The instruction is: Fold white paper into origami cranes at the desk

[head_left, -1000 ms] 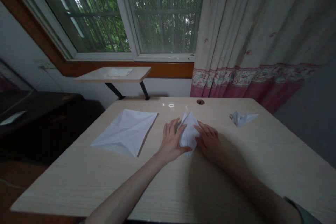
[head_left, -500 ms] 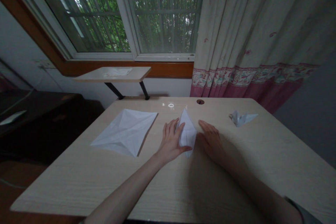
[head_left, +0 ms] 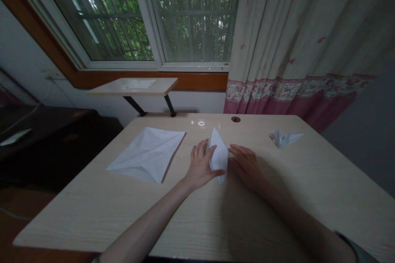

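A white folded paper piece (head_left: pixel 219 156), long and pointed, stands on its flat side at the middle of the desk. My left hand (head_left: pixel 200 164) is shut on its left side, with the thumb across its lower part and the fingers along its edge. My right hand (head_left: pixel 245 165) lies flat on the desk, its fingertips at the paper's right edge. A large creased white paper sheet (head_left: pixel 146 155) lies left of my left hand. A small folded paper figure (head_left: pixel 284 139) sits farther right.
The pale wooden desk (head_left: pixel 92 218) has a round hole (head_left: pixel 235 119) near its far edge. Beyond it stands a small wall shelf (head_left: pixel 132 86) holding paper. Dark furniture (head_left: pixel 46 144) stands left of the desk, and a pink-hemmed curtain (head_left: pixel 293 49) hangs right.
The folded paper looks narrower than a second ago. My right hand has moved off it and returned to its right edge. My left hand stays on the paper.
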### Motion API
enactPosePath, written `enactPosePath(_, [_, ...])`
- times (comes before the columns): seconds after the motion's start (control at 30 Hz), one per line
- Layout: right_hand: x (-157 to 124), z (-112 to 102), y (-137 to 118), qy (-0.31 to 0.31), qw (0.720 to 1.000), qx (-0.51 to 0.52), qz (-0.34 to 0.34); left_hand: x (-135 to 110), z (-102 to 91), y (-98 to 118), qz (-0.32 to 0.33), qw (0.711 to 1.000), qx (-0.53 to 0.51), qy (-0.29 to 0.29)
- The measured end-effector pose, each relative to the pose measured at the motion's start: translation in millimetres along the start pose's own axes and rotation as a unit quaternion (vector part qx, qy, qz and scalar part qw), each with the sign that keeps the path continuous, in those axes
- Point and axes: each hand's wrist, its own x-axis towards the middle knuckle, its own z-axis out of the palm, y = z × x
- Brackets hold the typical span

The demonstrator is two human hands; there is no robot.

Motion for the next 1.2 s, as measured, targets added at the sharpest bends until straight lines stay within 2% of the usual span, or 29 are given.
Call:
enactPosePath(0.47, [0.0,0.2,-5.4,-0.081,0.996,-0.023,-0.028,1.2,-2.2,-0.1,-0.007,1.0,-0.02,-0.012])
enactPosePath(0.8, [-1.5,4.3,-6.9,-0.092,0.995,-0.043,-0.024,2.7,-3.7,-2.7,0.008,0.996,-0.086,0.027])
enactPosePath(1.2, [-3.3,6.7,-5.5,-0.103,0.992,-0.066,-0.019,3.3,-6.8,-2.1,-0.033,0.99,-0.116,0.071])
